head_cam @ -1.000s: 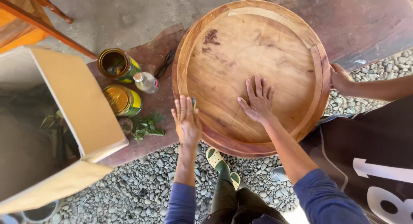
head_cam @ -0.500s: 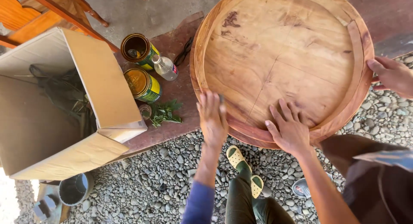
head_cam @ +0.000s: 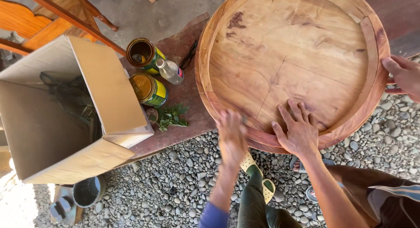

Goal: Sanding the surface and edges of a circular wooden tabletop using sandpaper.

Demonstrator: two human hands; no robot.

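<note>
**Two hands flat on round wooden top**

Two open tins (head_cam: 147, 75) with yellow-green labels, upright beside a small clear bottle (head_cam: 169, 71), just left of the round wooden top (head_cam: 293, 57). Open cardboard box (head_cam: 65, 118) further left. Top resting on reddish slab (head_cam: 179, 96), its near rim overhanging grey gravel (head_cam: 175, 184). Smooth planks, raised rim, dark stains. Left hand (head_cam: 232, 138) blurred at near rim, apparently open. Right hand (head_cam: 297, 129) spread flat, gripping nothing. Another person's hand (head_cam: 404, 75) at right rim.
</note>
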